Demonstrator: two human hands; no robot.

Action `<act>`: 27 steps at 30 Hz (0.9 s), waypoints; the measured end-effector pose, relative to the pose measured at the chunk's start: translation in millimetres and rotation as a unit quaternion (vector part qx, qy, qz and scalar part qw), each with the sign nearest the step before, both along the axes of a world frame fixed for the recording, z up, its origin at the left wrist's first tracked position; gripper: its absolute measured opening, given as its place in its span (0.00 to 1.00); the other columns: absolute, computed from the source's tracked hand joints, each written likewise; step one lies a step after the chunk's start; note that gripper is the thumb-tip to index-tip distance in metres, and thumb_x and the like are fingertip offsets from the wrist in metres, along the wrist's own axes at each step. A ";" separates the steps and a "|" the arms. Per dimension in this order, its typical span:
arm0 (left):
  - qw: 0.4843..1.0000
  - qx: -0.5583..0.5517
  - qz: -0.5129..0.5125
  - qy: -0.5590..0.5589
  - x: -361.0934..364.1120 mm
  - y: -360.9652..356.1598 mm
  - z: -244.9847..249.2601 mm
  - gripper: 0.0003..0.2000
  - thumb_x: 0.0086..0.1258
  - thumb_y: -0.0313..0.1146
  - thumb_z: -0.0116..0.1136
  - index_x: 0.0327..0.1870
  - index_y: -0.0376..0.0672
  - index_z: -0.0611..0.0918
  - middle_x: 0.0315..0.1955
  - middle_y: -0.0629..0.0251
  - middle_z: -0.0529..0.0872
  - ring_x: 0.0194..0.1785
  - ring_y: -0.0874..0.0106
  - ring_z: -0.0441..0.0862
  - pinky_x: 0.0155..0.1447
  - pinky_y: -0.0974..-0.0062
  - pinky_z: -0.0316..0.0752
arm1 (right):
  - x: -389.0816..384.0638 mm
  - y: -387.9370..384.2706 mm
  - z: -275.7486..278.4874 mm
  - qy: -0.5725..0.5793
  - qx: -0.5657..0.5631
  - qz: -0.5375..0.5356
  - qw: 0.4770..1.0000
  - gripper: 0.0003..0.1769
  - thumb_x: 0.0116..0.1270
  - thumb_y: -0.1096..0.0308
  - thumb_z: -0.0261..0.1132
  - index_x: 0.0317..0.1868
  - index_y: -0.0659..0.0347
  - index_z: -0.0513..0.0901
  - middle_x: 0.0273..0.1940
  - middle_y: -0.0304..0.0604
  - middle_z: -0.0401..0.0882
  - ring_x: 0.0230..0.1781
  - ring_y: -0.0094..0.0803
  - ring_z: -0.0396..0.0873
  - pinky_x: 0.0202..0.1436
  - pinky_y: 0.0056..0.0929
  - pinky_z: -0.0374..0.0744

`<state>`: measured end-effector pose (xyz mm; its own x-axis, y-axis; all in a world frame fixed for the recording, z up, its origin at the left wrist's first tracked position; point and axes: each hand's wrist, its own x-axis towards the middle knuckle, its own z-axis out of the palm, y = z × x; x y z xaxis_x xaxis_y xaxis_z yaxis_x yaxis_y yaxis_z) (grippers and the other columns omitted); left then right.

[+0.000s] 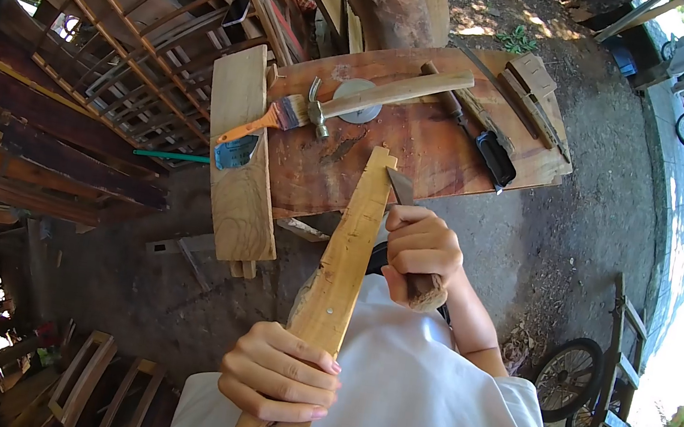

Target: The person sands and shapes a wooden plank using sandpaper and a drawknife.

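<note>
My left hand (281,373) wraps around the lower end of a long, yellowish wooden board (337,273), which slants up toward the workbench. Near its upper end the board has a notched tip, and a round pale spot shows lower down. In my right hand (422,250) is a wooden-handled blade (400,187), fingers closed around it. The handle's butt sticks out below my fist. The blade's tip lies right at the board's right edge, close to the notched end.
On the wooden workbench (304,174) lie a claw hammer (401,93), a paintbrush (264,119), a round grey disc (358,101), a black-handled tool (496,156) and wood pieces. A thick plank (240,166) borders its left side. Slatted frames stand left; a wheel (568,379) is at right.
</note>
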<state>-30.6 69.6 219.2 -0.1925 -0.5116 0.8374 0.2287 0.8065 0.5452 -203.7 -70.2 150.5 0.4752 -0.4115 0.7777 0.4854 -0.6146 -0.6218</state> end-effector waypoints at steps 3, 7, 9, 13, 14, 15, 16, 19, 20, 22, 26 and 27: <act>1.000 0.010 0.004 -0.015 4.5 1.3 -0.1 0.01 0.65 0.20 0.61 0.35 0.34 0.82 0.26 0.53 0.90 0.32 0.63 0.91 0.43 0.66 0.88 | -13.3 16.4 19.7 -0.022 0.016 0.049 0.998 0.15 0.46 0.84 0.57 0.13 0.58 0.62 0.14 0.36 0.59 0.10 0.37 0.58 0.24 0.33 0.63; 1.000 0.014 0.008 -0.001 3.4 1.6 -1.0 0.00 0.66 0.20 0.61 0.35 0.35 0.82 0.26 0.53 0.89 0.31 0.63 0.91 0.43 0.66 0.88 | -5.5 3.4 6.1 -0.015 0.009 0.052 0.999 0.15 0.46 0.84 0.58 0.13 0.59 0.62 0.14 0.37 0.60 0.11 0.37 0.60 0.25 0.33 0.64; 1.000 0.013 0.001 -0.009 2.3 1.3 0.9 0.00 0.66 0.20 0.61 0.35 0.35 0.82 0.26 0.53 0.89 0.31 0.63 0.91 0.43 0.66 0.88 | -0.3 -1.1 -0.8 0.009 0.007 0.009 1.000 0.16 0.47 0.84 0.58 0.13 0.58 0.62 0.13 0.37 0.60 0.10 0.34 0.60 0.24 0.31 0.65; 0.999 0.008 0.013 0.032 3.1 1.2 -2.5 0.03 0.62 0.20 0.64 0.28 0.32 0.83 0.21 0.55 0.87 0.27 0.64 0.89 0.40 0.63 0.88 | -18.9 16.1 26.9 -0.016 0.025 0.100 0.995 0.15 0.48 0.84 0.58 0.14 0.58 0.63 0.14 0.37 0.61 0.11 0.37 0.60 0.23 0.33 0.63; 0.999 0.009 0.013 0.033 2.6 1.2 -2.7 0.03 0.62 0.20 0.64 0.28 0.32 0.83 0.21 0.55 0.87 0.27 0.64 0.89 0.40 0.63 0.88 | -16.1 14.6 23.9 -0.015 0.026 0.099 0.995 0.15 0.48 0.84 0.58 0.14 0.58 0.63 0.14 0.37 0.61 0.11 0.37 0.60 0.23 0.33 0.63; 0.999 0.006 0.017 0.032 1.6 0.9 -2.6 0.03 0.62 0.20 0.64 0.29 0.32 0.83 0.21 0.54 0.87 0.27 0.64 0.89 0.40 0.63 0.88 | -10.0 10.8 16.6 -0.007 0.015 0.065 0.998 0.15 0.49 0.83 0.59 0.14 0.58 0.63 0.14 0.37 0.61 0.11 0.37 0.60 0.23 0.33 0.63; 0.999 0.003 0.020 0.032 0.7 0.8 -2.1 0.03 0.62 0.20 0.64 0.29 0.32 0.83 0.21 0.54 0.87 0.28 0.64 0.89 0.40 0.63 0.88 | -3.1 6.2 6.4 0.001 0.004 0.030 1.000 0.15 0.49 0.82 0.59 0.13 0.58 0.63 0.14 0.37 0.61 0.11 0.37 0.60 0.23 0.33 0.63; 1.000 0.009 0.012 0.011 -0.9 0.4 1.2 0.03 0.61 0.20 0.66 0.28 0.32 0.83 0.22 0.54 0.87 0.28 0.64 0.89 0.40 0.63 0.88 | 0.4 0.8 -1.4 -0.005 0.005 0.014 1.000 0.15 0.49 0.82 0.58 0.13 0.58 0.62 0.14 0.38 0.61 0.10 0.37 0.59 0.23 0.33 0.63; 1.000 0.009 0.014 0.009 1.2 0.7 1.2 0.03 0.61 0.20 0.66 0.28 0.32 0.83 0.22 0.54 0.87 0.28 0.64 0.89 0.40 0.63 0.88 | -2.9 3.7 7.4 -0.008 0.012 0.021 1.000 0.15 0.48 0.82 0.57 0.13 0.58 0.62 0.14 0.38 0.61 0.11 0.37 0.59 0.23 0.33 0.63; 1.000 0.005 0.009 0.018 5.8 0.7 -1.4 0.03 0.60 0.20 0.66 0.28 0.32 0.83 0.21 0.54 0.87 0.28 0.64 0.89 0.40 0.63 0.88 | -7.5 10.5 15.0 -0.025 0.013 0.044 0.999 0.15 0.47 0.82 0.57 0.13 0.58 0.62 0.14 0.38 0.61 0.11 0.37 0.59 0.24 0.33 0.63; 0.999 0.003 0.015 0.031 3.5 1.7 -3.4 0.03 0.61 0.20 0.66 0.28 0.32 0.82 0.22 0.53 0.87 0.28 0.64 0.89 0.40 0.62 0.88 | -1.2 1.4 -1.1 -0.012 0.000 0.027 1.000 0.15 0.47 0.82 0.57 0.13 0.57 0.62 0.14 0.37 0.62 0.11 0.37 0.61 0.24 0.34 0.63; 1.000 0.002 0.011 0.023 2.0 -0.2 -1.2 0.03 0.61 0.21 0.65 0.29 0.32 0.82 0.22 0.53 0.87 0.28 0.64 0.90 0.40 0.62 0.88 | 2.4 -1.7 -9.6 -0.008 0.003 0.004 1.000 0.15 0.47 0.83 0.57 0.13 0.58 0.62 0.14 0.37 0.62 0.11 0.37 0.61 0.23 0.34 0.63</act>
